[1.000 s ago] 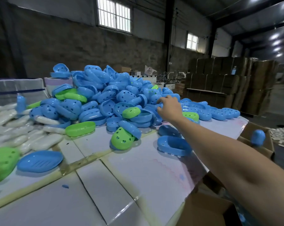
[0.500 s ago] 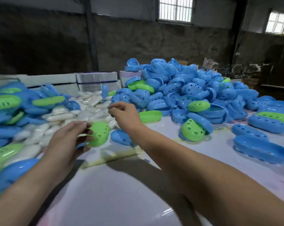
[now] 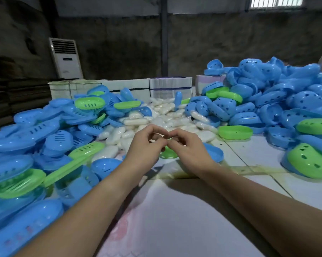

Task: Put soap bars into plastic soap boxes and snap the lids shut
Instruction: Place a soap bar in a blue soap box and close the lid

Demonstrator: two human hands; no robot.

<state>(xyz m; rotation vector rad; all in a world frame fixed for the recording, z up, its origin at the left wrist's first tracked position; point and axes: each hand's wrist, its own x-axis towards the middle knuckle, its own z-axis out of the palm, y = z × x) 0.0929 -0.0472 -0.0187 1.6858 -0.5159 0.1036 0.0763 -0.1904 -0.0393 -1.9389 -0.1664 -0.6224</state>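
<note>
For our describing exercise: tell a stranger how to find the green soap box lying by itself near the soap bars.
Start at the big heap of blue boxes on the right, then drop to its lower left edge, beside the white soap bars. There the green soap box sits open side up on the table. Unlike the other green pieces, it is not buried among blue ones.

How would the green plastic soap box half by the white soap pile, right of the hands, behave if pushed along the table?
The green plastic soap box half is a thin hollow shell, so probably light and likely to slide. It seems to sit flat with its opening up, so tipping looks unlikely. Pushed left, it would probably bump the white soap bars beside it.
</note>
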